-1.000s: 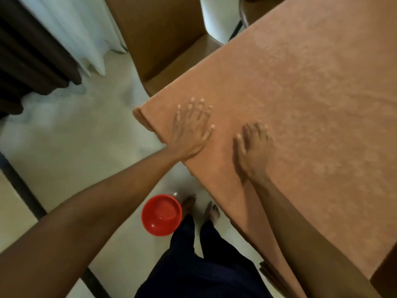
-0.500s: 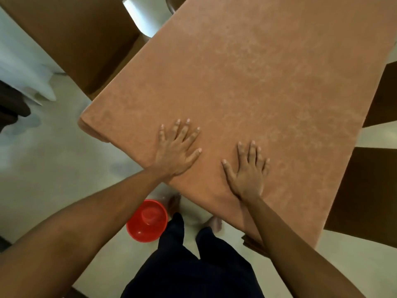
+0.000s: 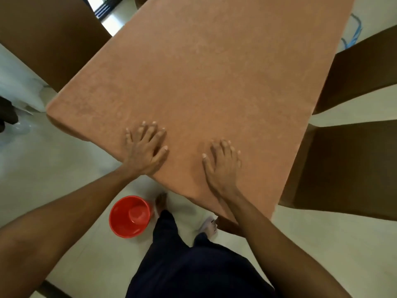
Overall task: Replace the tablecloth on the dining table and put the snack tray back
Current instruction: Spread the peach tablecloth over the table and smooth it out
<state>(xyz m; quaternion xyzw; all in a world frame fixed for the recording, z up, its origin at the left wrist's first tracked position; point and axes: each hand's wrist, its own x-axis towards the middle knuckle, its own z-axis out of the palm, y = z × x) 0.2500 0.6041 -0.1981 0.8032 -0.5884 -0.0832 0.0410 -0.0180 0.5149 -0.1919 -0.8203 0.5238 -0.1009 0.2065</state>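
Red bucket point(image 3: 129, 216) beside bare foot point(image 3: 161, 202).

The tablecloth point(image 3: 214, 82) lies over the dining table, reaching from the near edge to the far end. On it, close to the near edge, the left hand point(image 3: 146, 149) rests flat to the left and the right hand point(image 3: 223, 166) flat to the right, apart from each other. A bucket point(image 3: 130, 216) stands on the floor point(image 3: 64, 168) near and left of the table, just left of the person's feet. One chair point(image 3: 51, 39) stands at the far left, two chairs point(image 3: 354, 69) point(image 3: 343, 168) at the right side.
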